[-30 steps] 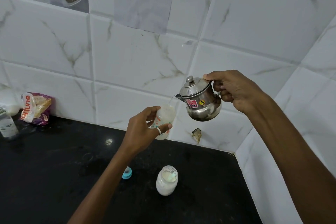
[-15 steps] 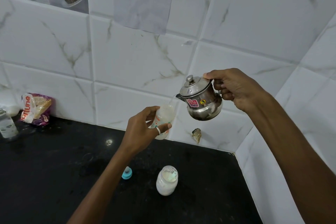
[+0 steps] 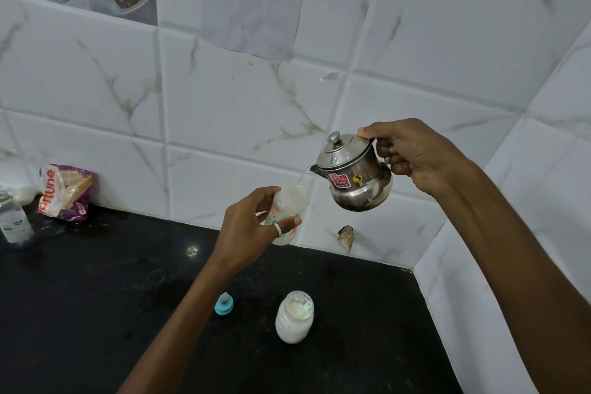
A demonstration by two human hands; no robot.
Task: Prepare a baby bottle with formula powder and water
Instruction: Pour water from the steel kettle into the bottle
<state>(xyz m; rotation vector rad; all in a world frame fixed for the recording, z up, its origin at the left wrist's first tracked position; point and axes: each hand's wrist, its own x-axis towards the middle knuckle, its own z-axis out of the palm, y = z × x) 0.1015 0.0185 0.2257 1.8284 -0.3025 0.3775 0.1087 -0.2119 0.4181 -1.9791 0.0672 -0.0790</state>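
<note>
Head view: the step in hand is the water pour. The left hand [image 3: 252, 227] holds the bottle [image 3: 287, 211] in the air above the tabletop [image 3: 96, 297], its grip closed round the bottle's lower body, thumb on the near side and fingers wrapped behind. The right hand [image 3: 412, 157] has its grip curled through the handle of the kettle [image 3: 355, 176], with the thumb pressed on the lid's edge. The kettle is tipped so its spout points left and down at the bottle's mouth. A thin stream of water [image 3: 302, 177] runs from the spout into the bottle.

The bottle's long axis is near upright. Its open mouth points up and leans slightly right, toward the spout. The contents look pale and cloudy, so powder is probably in already, and the level seems high.

Next, by my reading, the kettle must be righted to stop the flow and then set down. After that the blue teat [image 3: 224, 304], lying on the tabletop beside the open jar [image 3: 295, 317], has to be screwed on. The bottle should be kept mouth-up throughout.
</note>
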